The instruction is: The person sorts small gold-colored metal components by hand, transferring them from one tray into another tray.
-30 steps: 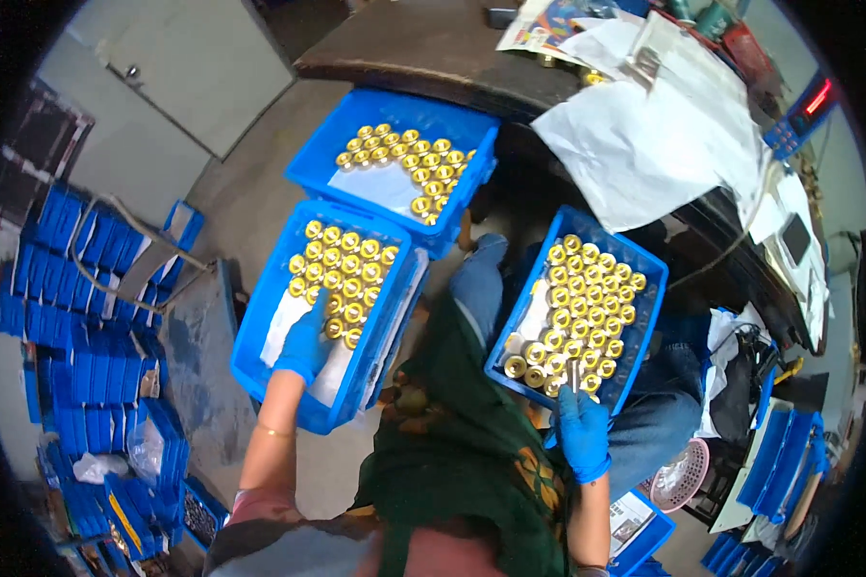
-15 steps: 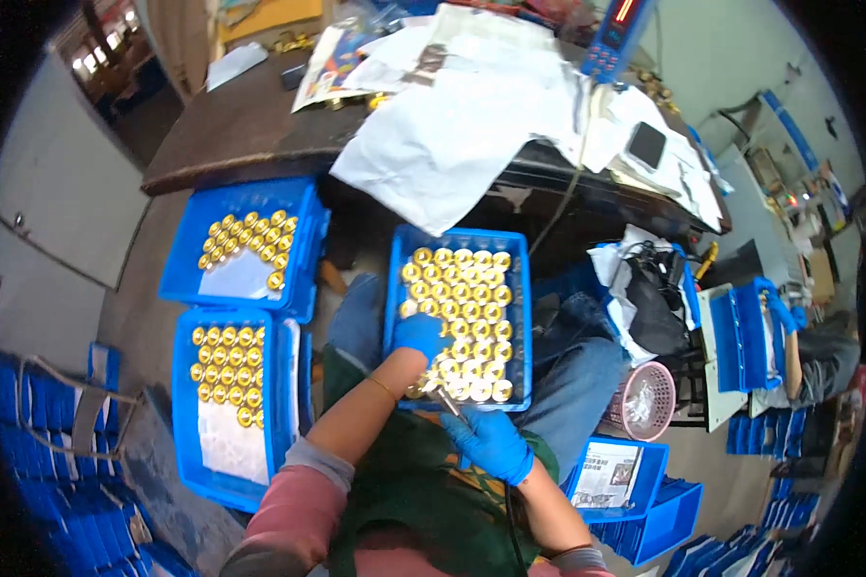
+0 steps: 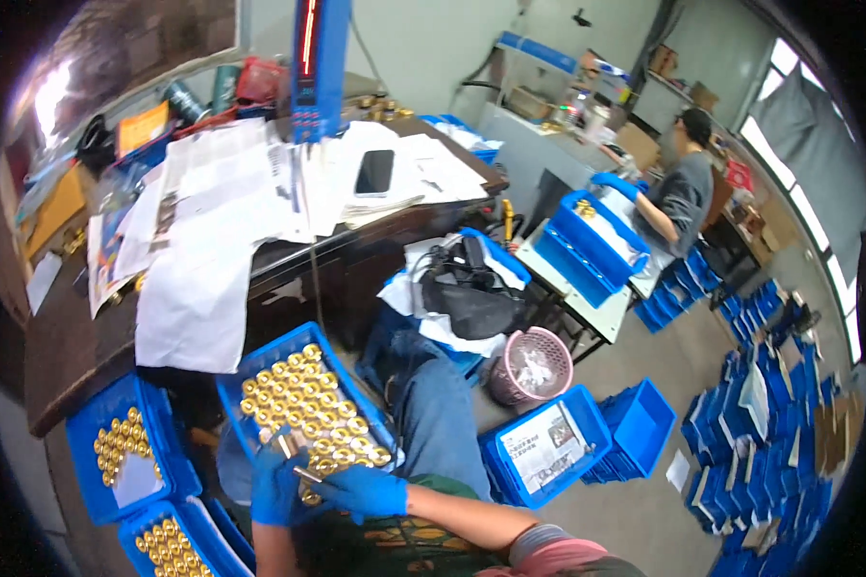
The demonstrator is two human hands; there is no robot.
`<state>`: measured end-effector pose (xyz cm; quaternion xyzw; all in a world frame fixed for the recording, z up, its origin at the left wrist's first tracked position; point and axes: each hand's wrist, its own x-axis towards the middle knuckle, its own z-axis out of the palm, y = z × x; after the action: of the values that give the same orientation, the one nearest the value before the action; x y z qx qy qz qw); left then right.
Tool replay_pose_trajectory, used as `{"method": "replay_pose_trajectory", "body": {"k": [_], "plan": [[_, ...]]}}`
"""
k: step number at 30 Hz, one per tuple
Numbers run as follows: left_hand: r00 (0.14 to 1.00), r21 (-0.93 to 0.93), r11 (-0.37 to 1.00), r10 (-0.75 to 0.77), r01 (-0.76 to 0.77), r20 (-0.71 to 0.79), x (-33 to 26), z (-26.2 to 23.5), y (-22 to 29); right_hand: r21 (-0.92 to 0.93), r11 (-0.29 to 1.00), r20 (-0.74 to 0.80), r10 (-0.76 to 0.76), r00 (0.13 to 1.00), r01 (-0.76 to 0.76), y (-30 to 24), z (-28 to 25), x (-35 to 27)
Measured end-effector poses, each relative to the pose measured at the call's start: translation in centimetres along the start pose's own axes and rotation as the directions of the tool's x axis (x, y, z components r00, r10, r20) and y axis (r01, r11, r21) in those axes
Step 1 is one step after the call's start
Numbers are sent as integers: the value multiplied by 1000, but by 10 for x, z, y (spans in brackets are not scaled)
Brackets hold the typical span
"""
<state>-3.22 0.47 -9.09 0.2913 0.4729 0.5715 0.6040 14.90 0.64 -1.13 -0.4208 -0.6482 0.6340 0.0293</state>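
In my lap a blue bin [image 3: 224, 387] holds rows of round, gold-coloured metal fittings [image 3: 303, 394]. My left hand [image 3: 277, 489], in a blue glove, is closed at the bin's near side, with a shiny metal fitting [image 3: 287, 445] at its fingertips. Close beside it, my gloved right hand [image 3: 368, 492] grips a slim silver metal tool [image 3: 308, 474] that points toward the left hand. Its exact kind is too small to tell. Both hands are low over the near edge of the bin, almost touching.
Left of me, two more blue bins [image 3: 89, 481] hold similar fittings. Ahead is a dark desk [image 3: 63, 361] with papers and a phone [image 3: 375, 173]. To the right are a pink basket [image 3: 503, 377], a paper-lined blue bin [image 3: 596, 420], stacked bins and a co-worker [image 3: 685, 197] at a table.
The view has swung right, bringing the co-worker and stacked bins further in. My left hand has left the rows of fittings and come together with my right hand, now with a fitting at its fingertips.
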Motion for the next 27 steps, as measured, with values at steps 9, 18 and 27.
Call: {"method": "replay_pose_trajectory", "body": {"k": [9,18,27], "plan": [[990,-62,996,-56,64,127,-26,26,26,43,980,-188,-185,965,196,3,3,1],[933,675,647,293,-355,210,-30,9,9,-484,838,-438,-483,758,254,23,21,27],[988,-217,974,99,-72,119,-52,64,58,-176,942,-429,-335,839,287,-29,15,-11]]}}
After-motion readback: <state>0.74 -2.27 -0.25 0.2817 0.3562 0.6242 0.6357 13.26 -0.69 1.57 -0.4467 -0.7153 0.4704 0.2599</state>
